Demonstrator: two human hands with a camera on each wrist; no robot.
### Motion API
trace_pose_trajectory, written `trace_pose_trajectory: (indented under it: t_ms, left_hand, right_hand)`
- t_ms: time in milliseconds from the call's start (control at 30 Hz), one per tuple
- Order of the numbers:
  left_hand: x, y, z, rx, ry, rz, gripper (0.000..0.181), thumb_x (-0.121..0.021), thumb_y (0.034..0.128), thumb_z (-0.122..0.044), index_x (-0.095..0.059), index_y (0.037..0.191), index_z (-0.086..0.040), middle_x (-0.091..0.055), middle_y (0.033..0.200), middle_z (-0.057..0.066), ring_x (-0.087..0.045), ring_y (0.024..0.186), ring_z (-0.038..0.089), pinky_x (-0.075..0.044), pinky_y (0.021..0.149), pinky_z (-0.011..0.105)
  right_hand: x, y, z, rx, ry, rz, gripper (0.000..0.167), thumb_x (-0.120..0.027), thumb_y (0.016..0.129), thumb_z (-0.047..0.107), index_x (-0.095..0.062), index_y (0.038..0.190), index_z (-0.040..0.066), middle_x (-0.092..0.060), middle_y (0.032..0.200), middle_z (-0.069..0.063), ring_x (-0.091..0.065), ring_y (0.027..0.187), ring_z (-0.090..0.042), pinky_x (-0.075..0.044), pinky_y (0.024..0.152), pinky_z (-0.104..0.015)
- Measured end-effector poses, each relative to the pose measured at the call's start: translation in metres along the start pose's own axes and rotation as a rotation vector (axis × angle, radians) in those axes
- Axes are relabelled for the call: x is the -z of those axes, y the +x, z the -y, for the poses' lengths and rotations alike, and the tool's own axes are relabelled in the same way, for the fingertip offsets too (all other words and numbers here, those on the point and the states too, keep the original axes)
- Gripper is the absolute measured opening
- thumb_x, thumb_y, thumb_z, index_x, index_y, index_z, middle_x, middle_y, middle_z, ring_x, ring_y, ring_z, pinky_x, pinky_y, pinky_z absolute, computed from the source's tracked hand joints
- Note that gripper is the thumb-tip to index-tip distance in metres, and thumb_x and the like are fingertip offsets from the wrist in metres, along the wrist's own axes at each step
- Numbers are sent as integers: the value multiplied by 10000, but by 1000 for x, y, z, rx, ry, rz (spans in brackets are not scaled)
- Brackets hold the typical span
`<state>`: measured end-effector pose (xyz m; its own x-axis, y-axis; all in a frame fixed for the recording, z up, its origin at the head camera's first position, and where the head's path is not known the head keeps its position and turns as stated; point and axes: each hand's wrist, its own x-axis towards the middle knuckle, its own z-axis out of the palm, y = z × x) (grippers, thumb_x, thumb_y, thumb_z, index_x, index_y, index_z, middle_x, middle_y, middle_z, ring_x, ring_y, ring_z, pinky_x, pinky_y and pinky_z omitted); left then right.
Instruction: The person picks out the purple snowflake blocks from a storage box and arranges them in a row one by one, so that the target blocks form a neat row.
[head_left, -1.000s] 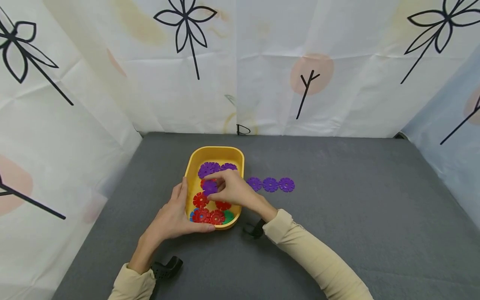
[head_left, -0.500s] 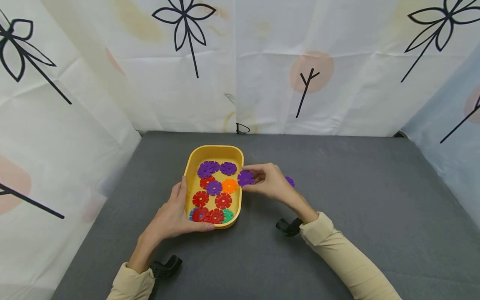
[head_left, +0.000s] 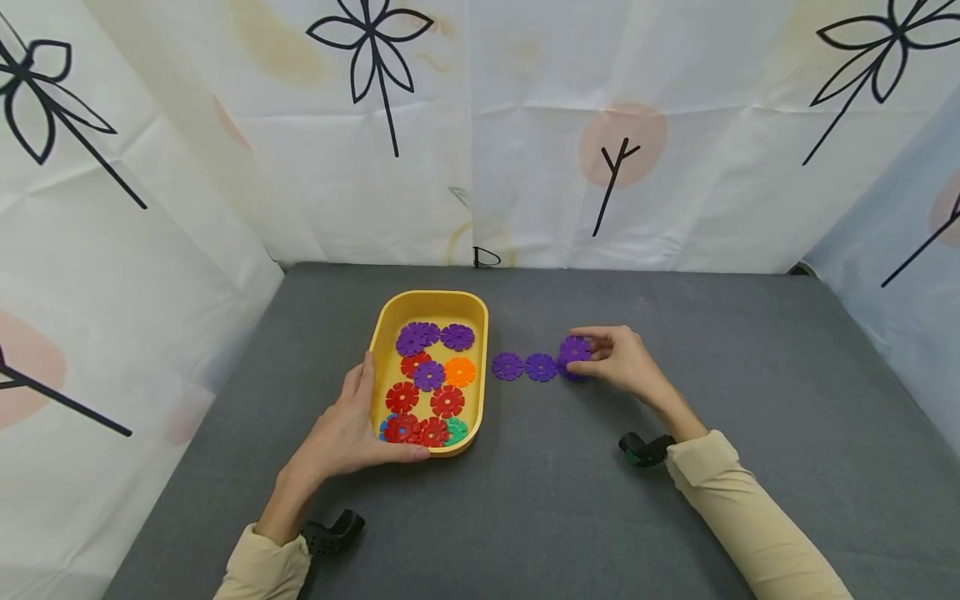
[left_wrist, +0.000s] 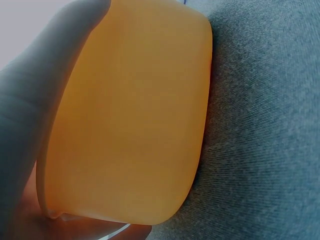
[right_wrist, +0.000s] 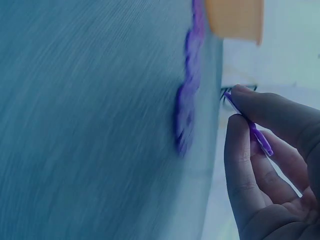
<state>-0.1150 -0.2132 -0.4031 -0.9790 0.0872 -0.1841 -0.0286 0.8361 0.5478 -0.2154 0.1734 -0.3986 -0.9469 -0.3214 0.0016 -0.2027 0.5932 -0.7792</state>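
Observation:
My left hand (head_left: pixel 341 437) holds the near left corner of a yellow plastic bin (head_left: pixel 431 308), fingers along its left side and thumb along the front. The bin wall (left_wrist: pixel 130 110) fills much of the left wrist view. My right hand (head_left: pixel 626 362) pinches a purple flower-shaped plastic disc (head_left: pixel 574 348) between thumb and fingers. In the right wrist view this disc (right_wrist: pixel 261 139) is seen edge-on, apart from the table. Below it is the right end of a row of purple discs (head_left: pixel 541 367), lying to the right of the bin; the held disc partly covers the last one.
Inside the bin lie several purple discs (head_left: pixel 457 337), several red discs (head_left: pixel 447 401), an orange disc (head_left: pixel 460 372), a green one (head_left: pixel 456 430) and a partly covered blue one. A grey cloth covers the table (head_left: pixel 720 350); printed white curtains (head_left: pixel 525 192) stand behind and beside it.
My right hand has taken a purple disc out of the bin and carried it right, to the far end of the row. My left hand has stayed on the bin.

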Motion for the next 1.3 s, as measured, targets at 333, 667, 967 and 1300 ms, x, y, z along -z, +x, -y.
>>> trace_pose_trajectory:
  t_ms: [333,667,967,1300]
  left_hand:
    - [2,0,1,6,9,2,1490,-841,637,-708,88,1645,-124,-131,1662,193,-516,1275,426,-570,950,568]
    - [0,0,1,-6,11,-12,1495,-848,626,-709,72,1647,-120,-142,1663,187,-528,1259,422,-568,947,571]
    - [-1,0,2,-12,14,-18,1495,-854,629,-699,72,1647,-116,-147,1663,188,-552,1220,416,-571,934,566]
    - [0,0,1,-16,23,-7,1502,-839,634,-719,90,1643,-107,-141,1657,196,-548,1229,416,-573,932,556]
  right_hand:
    - [19,-11,-26,-44,-76,12,520,-833,838,82,-651,1300,-74,-692,937,-177,-573,745,-85,-470,603,-218]
    - [23,-12,-27,-75,-190,24,544,-843,840,194,-664,1288,-57,-698,870,-145,-503,695,-126,-397,568,-248]
    - [25,-11,-24,-116,-249,95,566,-829,860,242,-652,1323,-30,-710,1064,-248,-620,817,-246,-477,630,-300]
    - [24,-11,-21,-114,-265,120,577,-815,875,243,-633,1337,-51,-662,1264,-333,-657,1125,-462,-579,862,-524]
